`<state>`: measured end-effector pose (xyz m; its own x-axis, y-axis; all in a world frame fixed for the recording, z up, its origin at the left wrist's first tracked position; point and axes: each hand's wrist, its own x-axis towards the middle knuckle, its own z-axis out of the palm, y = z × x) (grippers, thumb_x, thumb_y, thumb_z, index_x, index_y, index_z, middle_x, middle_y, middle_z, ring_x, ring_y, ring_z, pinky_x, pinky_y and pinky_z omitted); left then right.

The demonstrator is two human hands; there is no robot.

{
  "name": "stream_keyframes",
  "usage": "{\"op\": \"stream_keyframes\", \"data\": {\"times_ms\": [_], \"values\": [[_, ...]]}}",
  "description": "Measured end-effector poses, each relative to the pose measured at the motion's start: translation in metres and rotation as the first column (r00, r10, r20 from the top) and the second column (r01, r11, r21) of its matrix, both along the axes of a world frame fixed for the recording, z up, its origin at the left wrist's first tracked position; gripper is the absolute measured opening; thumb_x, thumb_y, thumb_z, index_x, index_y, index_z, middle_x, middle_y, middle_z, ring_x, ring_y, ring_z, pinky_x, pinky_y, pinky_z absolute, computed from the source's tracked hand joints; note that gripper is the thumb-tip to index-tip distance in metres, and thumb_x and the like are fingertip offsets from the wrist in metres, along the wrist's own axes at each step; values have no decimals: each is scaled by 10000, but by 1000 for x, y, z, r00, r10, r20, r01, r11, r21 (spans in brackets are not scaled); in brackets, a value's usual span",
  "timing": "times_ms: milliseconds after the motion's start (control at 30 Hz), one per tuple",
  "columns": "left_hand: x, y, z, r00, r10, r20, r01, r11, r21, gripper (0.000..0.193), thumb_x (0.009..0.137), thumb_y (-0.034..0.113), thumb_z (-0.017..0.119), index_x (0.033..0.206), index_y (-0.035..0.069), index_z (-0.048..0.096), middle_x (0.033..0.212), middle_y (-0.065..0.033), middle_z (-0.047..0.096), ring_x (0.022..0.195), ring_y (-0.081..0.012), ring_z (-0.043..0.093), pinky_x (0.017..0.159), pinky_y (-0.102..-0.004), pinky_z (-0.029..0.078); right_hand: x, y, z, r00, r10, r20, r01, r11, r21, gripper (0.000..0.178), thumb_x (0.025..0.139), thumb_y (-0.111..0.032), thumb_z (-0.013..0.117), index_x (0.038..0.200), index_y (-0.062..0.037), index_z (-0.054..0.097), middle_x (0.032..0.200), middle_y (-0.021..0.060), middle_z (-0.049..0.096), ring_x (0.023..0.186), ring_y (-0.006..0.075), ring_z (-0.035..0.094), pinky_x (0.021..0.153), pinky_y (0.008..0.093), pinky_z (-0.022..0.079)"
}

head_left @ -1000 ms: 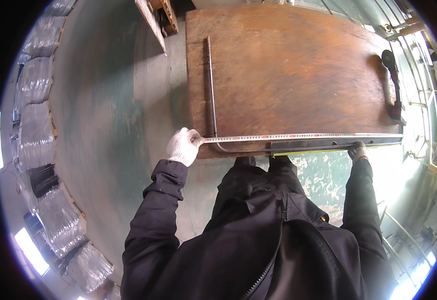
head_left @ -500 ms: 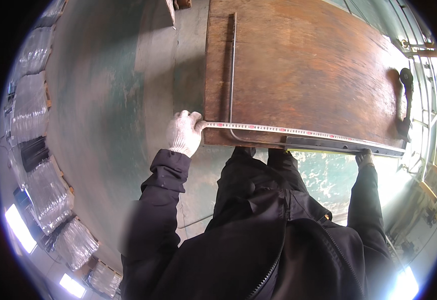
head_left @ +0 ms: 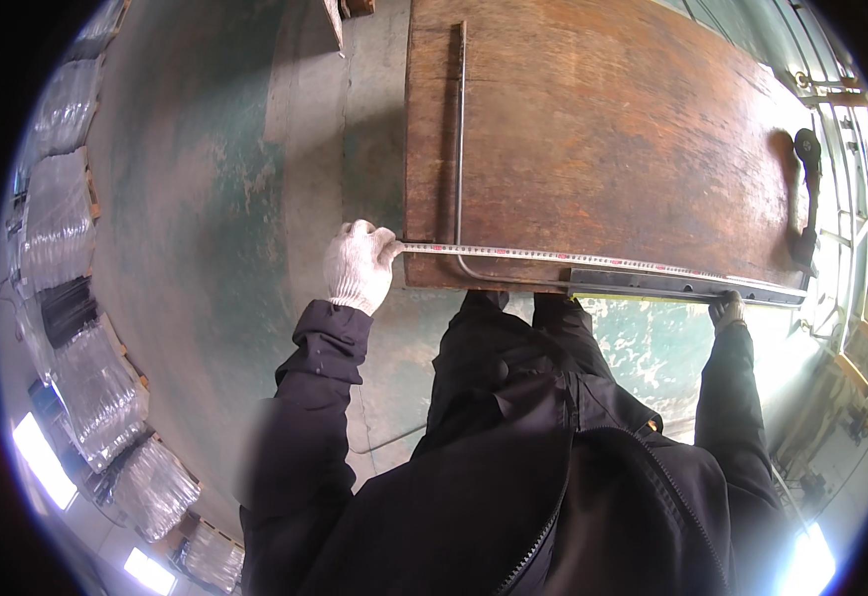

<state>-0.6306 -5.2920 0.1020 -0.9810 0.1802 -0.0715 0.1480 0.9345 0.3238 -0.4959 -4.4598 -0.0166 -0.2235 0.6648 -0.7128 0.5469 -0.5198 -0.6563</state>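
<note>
My left hand [head_left: 360,266], in a white knit glove, is just off the left edge of a brown wooden table [head_left: 613,139]. Its thumb and fingers pinch a white tape measure [head_left: 543,255], whose blade runs stretched along the table's near side toward the right. At the near right edge my gloved right hand [head_left: 726,310] is closed around a long black bar [head_left: 643,285] with holes or slots. A thin metal rod [head_left: 461,139], bent into an L, lies on the table's left part, and the tape crosses over it. The rod's short arm leads to the black bar.
A black long-handled tool [head_left: 806,189] rests at the table's right edge. Wrapped stacks on pallets [head_left: 62,204] line the far left. Metal railings [head_left: 851,179] stand at the right. A wooden piece [head_left: 335,22] juts in at the top. Worn green floor [head_left: 206,228] surrounds the table.
My left hand has drawn slightly left, still pinching the tape, which has shifted along with it. My right hand keeps its hold on the black bar.
</note>
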Motion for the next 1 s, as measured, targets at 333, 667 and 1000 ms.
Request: {"op": "stream_keyframes", "data": {"times_ms": [333,667,1000], "values": [[0,3,4,1000,0,-27,-1,1000,-31,181,980,347,825,983,166,836,1020,-76,719,1024,-350,711,858,-511,590,1,7,-10,992,-112,61,109,992,55,175,1101,-221,650,940,-155,635,758,-18,503,596,148,454,552,324,442],[-3,2,-1,999,-3,-32,2,999,-39,186,987,359,824,1012,176,844,1039,-79,731,1027,-349,717,872,-509,601,6,9,-6,999,-29,33,28,999,26,170,1088,-252,685,986,-115,689,784,-12,565,673,151,552,619,316,504],[-2,2,1,998,-15,-59,11,998,-62,163,972,333,839,1017,177,849,1032,-72,739,1028,-344,723,883,-504,599,-13,-26,17,994,-53,98,46,996,72,187,1086,-238,644,920,-151,636,747,-28,491,635,146,496,595,317,467]]}}
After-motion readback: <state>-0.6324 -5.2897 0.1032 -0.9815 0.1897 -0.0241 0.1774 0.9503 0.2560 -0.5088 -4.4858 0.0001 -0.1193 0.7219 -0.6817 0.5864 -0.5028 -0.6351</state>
